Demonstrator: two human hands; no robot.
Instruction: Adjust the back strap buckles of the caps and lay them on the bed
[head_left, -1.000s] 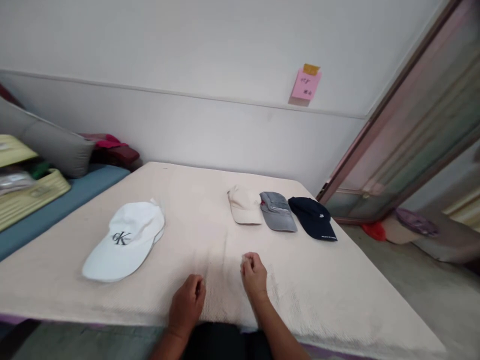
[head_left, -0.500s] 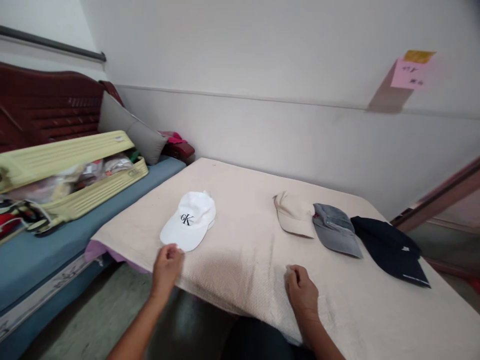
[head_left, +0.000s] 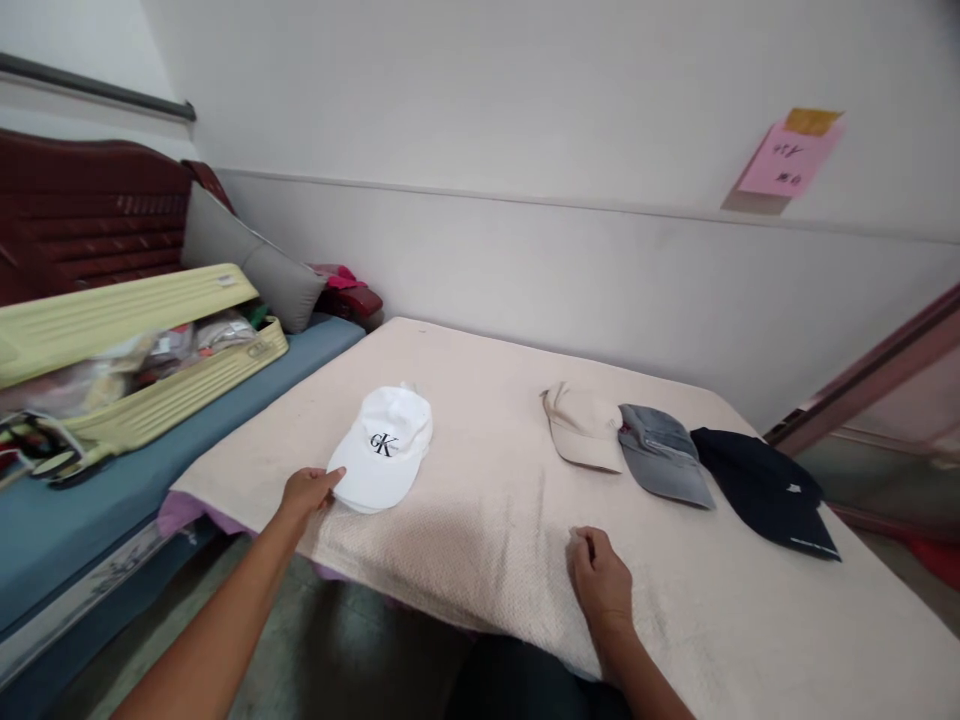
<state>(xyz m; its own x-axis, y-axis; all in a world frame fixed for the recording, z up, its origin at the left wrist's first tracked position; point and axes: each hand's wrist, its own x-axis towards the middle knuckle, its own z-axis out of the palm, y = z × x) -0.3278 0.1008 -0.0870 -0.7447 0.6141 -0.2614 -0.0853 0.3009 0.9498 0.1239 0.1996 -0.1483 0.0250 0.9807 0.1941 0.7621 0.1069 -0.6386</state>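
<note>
A white cap point(head_left: 390, 450) with black letters lies on the left part of the cloth-covered table point(head_left: 480, 380), its brim toward me. My left hand point(head_left: 311, 490) pinches the left edge of that brim, thumb on top. My right hand point(head_left: 600, 575) rests on the cloth near the front edge, fingers curled, nothing visible in it. Beyond it, to the right, a beige cap point(head_left: 583, 428), a grey cap point(head_left: 664, 455) and a dark navy cap point(head_left: 765, 490) lie side by side in a row.
On the left, a blue bed point(head_left: 150, 450) holds an open pale yellow case point(head_left: 187, 395) with bagged items and a grey pillow point(head_left: 251, 260). A pink note point(head_left: 791, 160) hangs on the white wall behind the table.
My left hand has moved left and slightly up from the brim's front tip to its left edge and taken hold there. The white cap has turned slightly. My right hand has hardly moved.
</note>
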